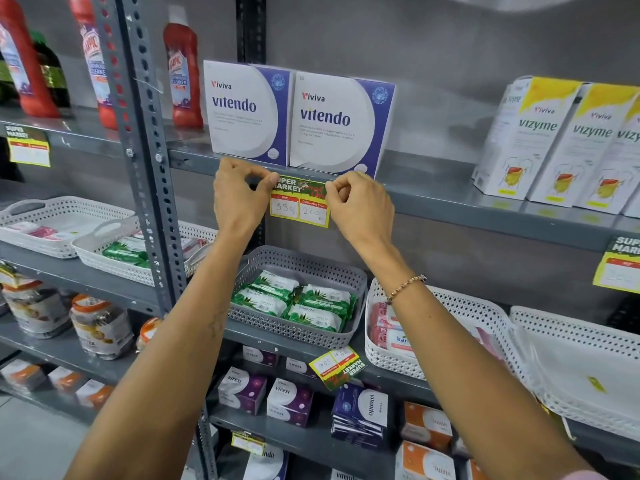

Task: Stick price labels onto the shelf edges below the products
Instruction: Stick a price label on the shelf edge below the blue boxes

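Observation:
A yellow and green price label (299, 202) reading 350 and 200 lies against the grey shelf edge (450, 197), directly below two white and purple Vitendo boxes (298, 116). My left hand (239, 192) pinches the label's upper left corner against the edge. My right hand (356, 202) pinches its upper right corner. The label hangs level, with its lower half below the shelf lip.
Vizyme boxes (561, 140) stand to the right, red cleaner bottles (181, 71) to the left past a perforated steel upright (149, 161). Below is a grey basket (311, 265) of green wipe packs, with white baskets beside it. Other labels hang at the far left (29, 147), far right (620, 268) and one shelf lower (336, 367).

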Tool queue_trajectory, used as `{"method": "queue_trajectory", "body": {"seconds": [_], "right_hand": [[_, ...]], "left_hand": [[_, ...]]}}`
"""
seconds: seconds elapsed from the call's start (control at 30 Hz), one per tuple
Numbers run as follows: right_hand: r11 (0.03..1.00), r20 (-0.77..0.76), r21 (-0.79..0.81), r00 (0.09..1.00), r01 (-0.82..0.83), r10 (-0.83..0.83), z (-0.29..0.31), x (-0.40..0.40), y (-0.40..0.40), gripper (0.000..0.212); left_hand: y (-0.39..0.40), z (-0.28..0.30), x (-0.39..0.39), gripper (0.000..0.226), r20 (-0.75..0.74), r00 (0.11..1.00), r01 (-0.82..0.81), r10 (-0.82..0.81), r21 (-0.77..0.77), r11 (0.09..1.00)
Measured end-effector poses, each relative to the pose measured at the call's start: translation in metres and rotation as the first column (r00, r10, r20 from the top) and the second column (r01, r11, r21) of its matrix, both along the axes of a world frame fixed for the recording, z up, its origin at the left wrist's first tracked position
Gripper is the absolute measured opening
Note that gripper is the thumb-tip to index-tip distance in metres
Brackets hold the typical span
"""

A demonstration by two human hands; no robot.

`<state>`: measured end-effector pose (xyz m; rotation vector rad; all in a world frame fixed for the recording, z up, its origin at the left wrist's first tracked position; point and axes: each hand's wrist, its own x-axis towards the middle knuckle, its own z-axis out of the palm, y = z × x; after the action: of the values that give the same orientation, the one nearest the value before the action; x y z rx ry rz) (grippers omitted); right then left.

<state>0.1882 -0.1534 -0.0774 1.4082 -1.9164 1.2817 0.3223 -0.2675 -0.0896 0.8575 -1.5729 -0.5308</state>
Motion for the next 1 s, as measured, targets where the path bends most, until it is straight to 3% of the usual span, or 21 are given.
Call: {"method": "queue_trajectory", "body": {"seconds": [0.5, 0.67, 0.83, 1.0], "right_hand": [[0.994, -0.051, -0.009, 0.992, 0.112, -0.112, 0.001, 0.001, -0.008, 0.02], [0.992, -0.039, -0.075, 0.994, 0.101, -0.104, 0.002, 0.003, -0.007, 0.015], [0.981, -0.092, -0.084, 0.979, 0.176, -0.183, 0.004, 0.013, -0.014, 0.047], [0.963, -0.118, -0.026, 0.956, 0.269, -0.27, 0.005, 0.015, -0.023, 0.061]], "left_hand": [[0.002, 0.004, -0.013, 0.008, -0.028, 0.999, -0.046, 0.046, -0.007, 0.999], [0.006, 0.008, -0.014, 0.032, -0.099, 0.994, -0.058, 0.048, -0.095, 0.994], [0.007, 0.004, -0.018, 0.039, 0.039, 0.996, 0.088, -0.082, -0.229, 0.969], [0.006, 0.0, -0.018, 0.04, -0.027, 0.989, 0.138, -0.146, -0.194, 0.971]]}}
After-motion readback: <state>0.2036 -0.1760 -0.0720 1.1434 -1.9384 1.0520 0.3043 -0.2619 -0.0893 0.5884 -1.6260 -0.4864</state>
